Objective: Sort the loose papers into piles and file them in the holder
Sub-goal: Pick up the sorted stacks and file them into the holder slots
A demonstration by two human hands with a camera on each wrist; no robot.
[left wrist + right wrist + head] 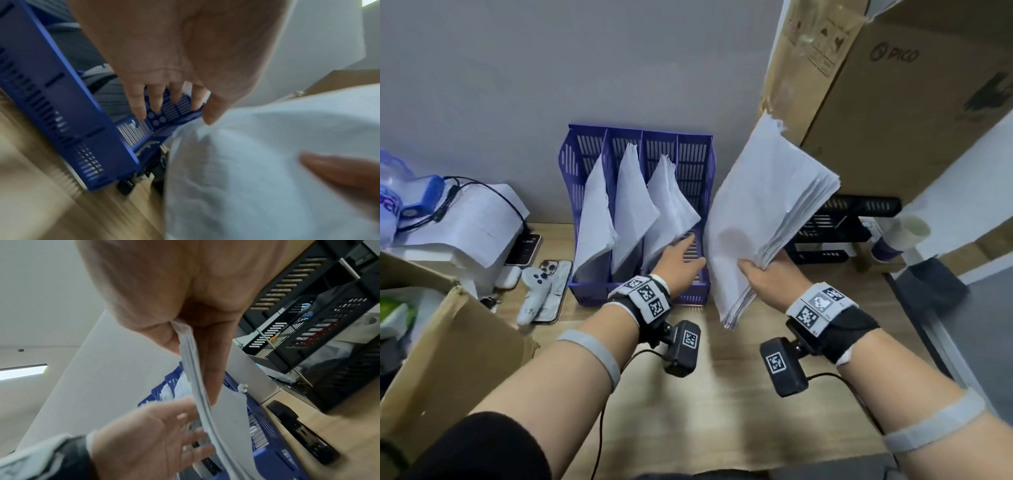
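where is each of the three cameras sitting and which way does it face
Head: on the head, looking forward and down at the purple plastic file holder; both forearms show.
Left wrist: under the left hand, facing along its straight fingers into the holder.
Right wrist: under the right hand, looking along its grip on the thick stack of white papers, towards the black mesh trays.
All three share the holder and stack.
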